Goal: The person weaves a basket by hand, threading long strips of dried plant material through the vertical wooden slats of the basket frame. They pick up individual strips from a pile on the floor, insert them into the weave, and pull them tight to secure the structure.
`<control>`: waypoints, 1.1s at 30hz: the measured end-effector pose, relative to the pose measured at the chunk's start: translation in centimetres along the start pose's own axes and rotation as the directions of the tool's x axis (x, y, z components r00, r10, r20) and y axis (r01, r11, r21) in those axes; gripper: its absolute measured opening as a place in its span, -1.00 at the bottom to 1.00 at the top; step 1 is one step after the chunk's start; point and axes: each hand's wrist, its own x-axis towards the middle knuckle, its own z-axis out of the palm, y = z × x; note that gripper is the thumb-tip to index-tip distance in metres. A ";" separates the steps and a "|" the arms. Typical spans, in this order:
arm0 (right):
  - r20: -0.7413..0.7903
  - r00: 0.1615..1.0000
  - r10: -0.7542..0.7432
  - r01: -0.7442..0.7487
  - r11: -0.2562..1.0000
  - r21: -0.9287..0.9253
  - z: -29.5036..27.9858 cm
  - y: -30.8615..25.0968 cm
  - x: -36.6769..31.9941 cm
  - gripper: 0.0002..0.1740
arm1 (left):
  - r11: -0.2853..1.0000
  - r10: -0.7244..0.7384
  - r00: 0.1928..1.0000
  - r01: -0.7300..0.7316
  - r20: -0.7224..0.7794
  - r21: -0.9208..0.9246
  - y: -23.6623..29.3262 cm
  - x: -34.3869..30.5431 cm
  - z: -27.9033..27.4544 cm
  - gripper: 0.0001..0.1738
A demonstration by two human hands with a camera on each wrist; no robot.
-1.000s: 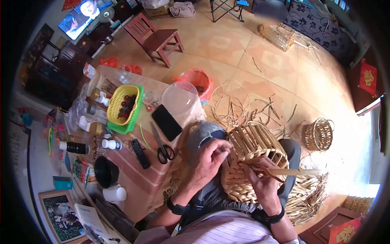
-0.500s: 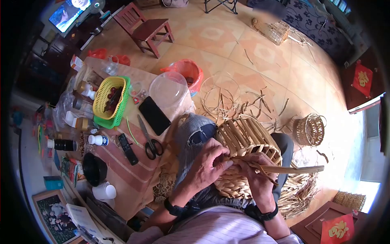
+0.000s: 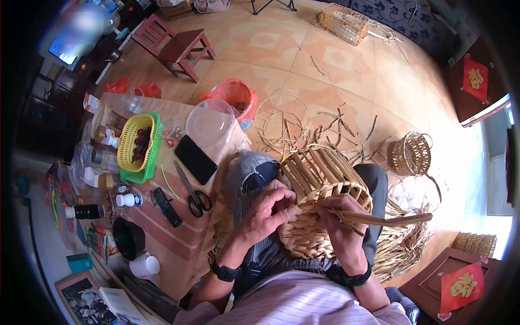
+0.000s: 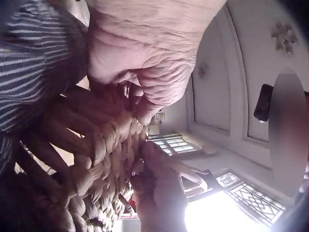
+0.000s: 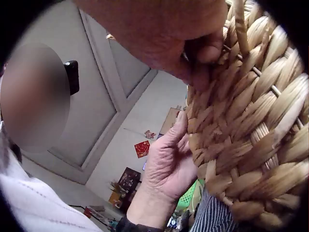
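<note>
A half-woven straw basket (image 3: 306, 235) lies on the person's lap, its bare upright strips (image 3: 319, 169) pointing away from the body. The left hand (image 3: 264, 214) pinches the woven edge on the left side, thumb and fingers bent; in the left wrist view the left hand (image 4: 149, 53) meets the braided rows (image 4: 104, 164). At the same edge, the right hand (image 3: 344, 227) has its fingers curled round a long flat strand (image 3: 387, 220) that sticks out to the right. The right wrist view shows the right hand's fingers (image 5: 207, 53) against the weave (image 5: 241, 121), their tips partly hidden.
On the table (image 3: 173, 244) at the left are scissors (image 3: 199, 203), a phone (image 3: 196, 159), a remote (image 3: 167, 207) and a yellow basket (image 3: 134, 142). Loose straw (image 3: 403, 244) lies at the right, with a small woven basket (image 3: 410, 154) beyond. A red-lined bin (image 3: 238, 97) stands behind the table.
The head view has shifted, so the surroundings slide left and up. The left hand stays at the basket's edge; the right hand still grips the strand, which has swung to a flatter angle.
</note>
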 end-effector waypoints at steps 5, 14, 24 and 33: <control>0.003 0.999 -0.051 0.051 0.998 -0.036 -0.1 -0.2 0.0 -0.81 | 0.999 0.048 0.997 -0.049 -0.065 -0.015 -0.2 -0.7 0.5 -0.60; 0.002 0.999 -0.035 0.035 0.999 -0.037 -0.7 0.2 -0.5 -0.77 | 0.998 -0.027 0.996 0.022 -0.091 -0.057 1.3 -0.8 1.1 -0.49; 0.252 0.963 -0.090 0.099 0.995 -0.026 -1.8 -2.4 3.6 -0.82 | 0.991 -0.081 0.995 0.075 -0.058 -0.110 1.1 -1.1 0.8 -0.51; 0.528 0.838 -0.141 0.297 0.928 -0.223 1.3 -3.0 10.6 -0.76 | 0.936 -0.099 0.991 0.062 -0.090 -0.348 -0.5 -1.5 1.0 -0.37</control>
